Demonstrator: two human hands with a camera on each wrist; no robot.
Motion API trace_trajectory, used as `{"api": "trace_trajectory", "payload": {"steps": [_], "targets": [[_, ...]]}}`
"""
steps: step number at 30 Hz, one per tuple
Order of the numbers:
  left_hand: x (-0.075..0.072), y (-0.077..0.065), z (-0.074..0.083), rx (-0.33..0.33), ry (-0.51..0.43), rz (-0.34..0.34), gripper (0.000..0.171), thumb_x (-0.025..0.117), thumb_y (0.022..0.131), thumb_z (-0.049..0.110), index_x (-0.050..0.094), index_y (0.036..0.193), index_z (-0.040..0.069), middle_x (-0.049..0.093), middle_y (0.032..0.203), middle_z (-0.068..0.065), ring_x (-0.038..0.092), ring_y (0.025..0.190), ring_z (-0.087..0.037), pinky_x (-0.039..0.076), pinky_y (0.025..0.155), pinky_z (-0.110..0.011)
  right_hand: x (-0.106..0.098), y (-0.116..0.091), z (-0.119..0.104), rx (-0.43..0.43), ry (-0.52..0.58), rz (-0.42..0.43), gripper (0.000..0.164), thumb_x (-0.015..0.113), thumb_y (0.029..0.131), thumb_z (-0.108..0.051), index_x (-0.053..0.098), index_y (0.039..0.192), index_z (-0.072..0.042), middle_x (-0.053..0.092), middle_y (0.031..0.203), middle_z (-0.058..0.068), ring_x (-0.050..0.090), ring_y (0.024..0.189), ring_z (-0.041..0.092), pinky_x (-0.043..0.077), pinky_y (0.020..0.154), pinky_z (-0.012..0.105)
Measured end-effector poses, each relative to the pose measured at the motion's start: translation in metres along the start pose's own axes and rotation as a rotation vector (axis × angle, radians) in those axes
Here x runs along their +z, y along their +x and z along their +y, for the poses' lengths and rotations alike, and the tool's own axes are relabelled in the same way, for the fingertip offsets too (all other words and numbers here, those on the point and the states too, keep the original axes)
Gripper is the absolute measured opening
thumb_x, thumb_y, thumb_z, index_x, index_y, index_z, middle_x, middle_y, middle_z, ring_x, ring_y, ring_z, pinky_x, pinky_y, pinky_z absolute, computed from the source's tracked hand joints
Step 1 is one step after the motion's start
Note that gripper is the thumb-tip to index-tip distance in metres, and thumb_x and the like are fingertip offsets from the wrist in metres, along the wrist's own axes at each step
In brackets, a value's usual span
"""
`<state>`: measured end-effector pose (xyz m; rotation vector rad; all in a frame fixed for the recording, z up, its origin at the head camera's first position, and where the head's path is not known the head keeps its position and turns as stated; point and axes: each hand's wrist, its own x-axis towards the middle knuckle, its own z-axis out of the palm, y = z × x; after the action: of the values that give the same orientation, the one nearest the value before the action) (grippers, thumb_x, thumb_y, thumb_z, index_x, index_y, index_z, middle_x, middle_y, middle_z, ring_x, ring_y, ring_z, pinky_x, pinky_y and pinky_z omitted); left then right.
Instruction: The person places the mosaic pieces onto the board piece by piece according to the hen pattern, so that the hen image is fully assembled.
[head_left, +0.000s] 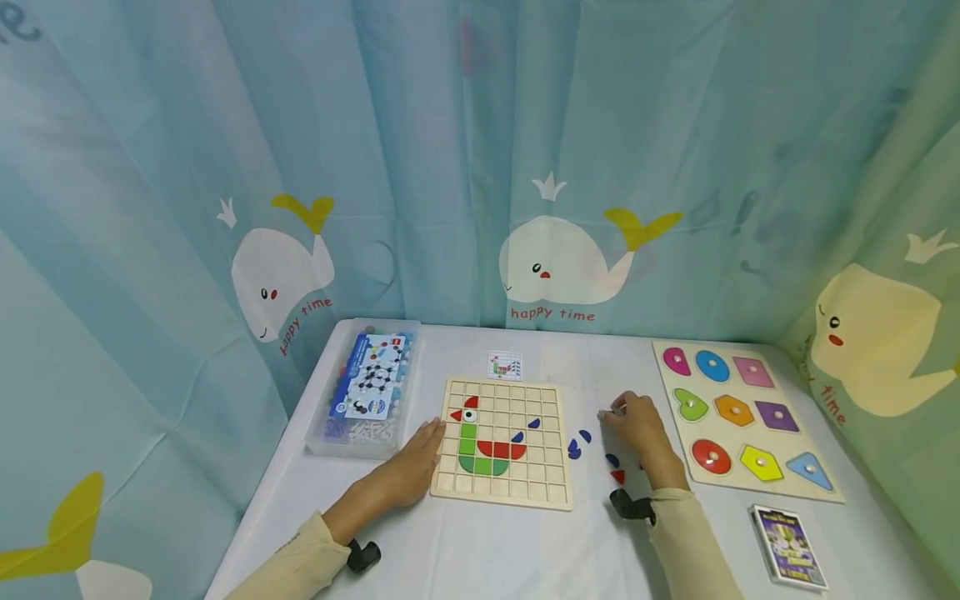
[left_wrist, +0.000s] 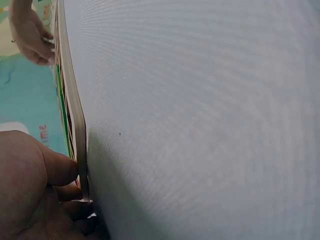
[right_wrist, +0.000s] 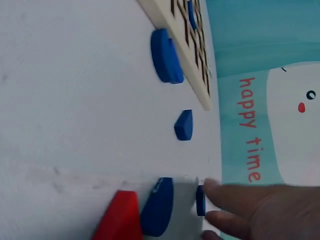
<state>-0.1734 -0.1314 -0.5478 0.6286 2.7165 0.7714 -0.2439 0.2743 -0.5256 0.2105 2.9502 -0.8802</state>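
My left hand (head_left: 412, 467) rests against the left edge of a wooden grid board (head_left: 525, 492). In the left wrist view its thumb (left_wrist: 62, 167) touches the board's edge (left_wrist: 79, 125). A bird shape of red, green, white and blue pieces lies on the grid. Right of the board, my right hand (head_left: 637, 425) pinches a small blue piece (right_wrist: 200, 201) at its fingertips, low over the table. Loose blue pieces (head_left: 585, 436) lie between board and hand, two of them close together. Nearer me are another blue piece (head_left: 612, 459) and a red triangle (head_left: 617, 477).
A picture card (head_left: 505, 365) lies behind the board. At left is a clear plastic box (head_left: 367, 392) of small parts. On the right are a shape puzzle (head_left: 701, 408) and a purple card pack (head_left: 787, 546). A blue curtain (head_left: 435, 167) hangs behind the table.
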Motion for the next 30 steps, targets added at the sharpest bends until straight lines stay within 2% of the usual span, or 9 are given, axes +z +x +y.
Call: {"api": "trace_trajectory", "payload": {"steps": [4, 8, 12, 19, 26, 30], "targets": [[0.000, 0.000, 0.000, 0.008, -0.006, 0.004, 0.057, 0.037, 0.114, 0.012, 0.019, 0.165, -0.008, 0.017, 0.173, -0.026, 0.014, 0.162, -0.043, 0.018, 0.131, -0.056, 0.002, 0.000, 0.003, -0.021, 0.004, -0.018, 0.028, 0.066, 0.101, -0.008, 0.060, 0.121, 0.010, 0.058, 0.115, 0.032, 0.060, 0.102, 0.043, 0.056, 0.090, 0.057], [0.000, -0.001, 0.000, 0.022, -0.010, 0.012, 0.057, 0.036, 0.113, 0.011, 0.019, 0.164, -0.009, 0.018, 0.173, -0.028, 0.014, 0.161, -0.045, 0.017, 0.130, -0.057, 0.002, -0.002, 0.002, -0.023, 0.017, -0.032, 0.033, 0.067, 0.101, -0.009, 0.059, 0.126, 0.010, 0.060, 0.120, 0.034, 0.062, 0.106, 0.045, 0.057, 0.093, 0.058], [0.000, -0.001, 0.000, 0.018, -0.009, 0.008, 0.057, 0.036, 0.113, 0.011, 0.020, 0.164, -0.008, 0.018, 0.173, -0.027, 0.014, 0.161, -0.045, 0.018, 0.131, -0.057, 0.002, -0.001, 0.003, -0.015, 0.030, -0.015, 0.032, 0.067, 0.101, -0.011, 0.059, 0.123, 0.011, 0.061, 0.116, 0.032, 0.062, 0.101, 0.041, 0.058, 0.089, 0.055], [-0.002, -0.002, 0.002, 0.031, 0.011, 0.007, 0.056, 0.038, 0.114, 0.011, 0.022, 0.163, -0.011, 0.020, 0.172, -0.029, 0.017, 0.160, -0.046, 0.021, 0.130, -0.057, 0.009, -0.002, 0.005, -0.066, 0.030, 0.014, 0.023, 0.067, 0.100, -0.006, 0.063, 0.114, 0.012, 0.065, 0.104, 0.027, 0.063, 0.091, 0.035, 0.058, 0.082, 0.051], [-0.001, -0.001, 0.001, 0.011, 0.021, 0.001, 0.057, 0.038, 0.114, 0.013, 0.022, 0.164, -0.009, 0.020, 0.173, -0.026, 0.016, 0.161, -0.043, 0.021, 0.131, -0.054, 0.015, -0.010, -0.004, -0.067, 0.025, 0.010, 0.027, 0.070, 0.100, -0.011, 0.065, 0.114, 0.012, 0.067, 0.104, 0.026, 0.065, 0.091, 0.034, 0.059, 0.084, 0.052], [-0.001, -0.002, 0.001, 0.006, 0.017, -0.002, 0.057, 0.038, 0.114, 0.014, 0.021, 0.164, -0.008, 0.019, 0.173, -0.026, 0.016, 0.162, -0.042, 0.021, 0.131, -0.053, 0.015, -0.015, -0.012, -0.059, 0.041, 0.009, 0.031, 0.073, 0.098, -0.016, 0.066, 0.113, 0.010, 0.069, 0.101, 0.023, 0.064, 0.085, 0.029, 0.059, 0.074, 0.044]]}}
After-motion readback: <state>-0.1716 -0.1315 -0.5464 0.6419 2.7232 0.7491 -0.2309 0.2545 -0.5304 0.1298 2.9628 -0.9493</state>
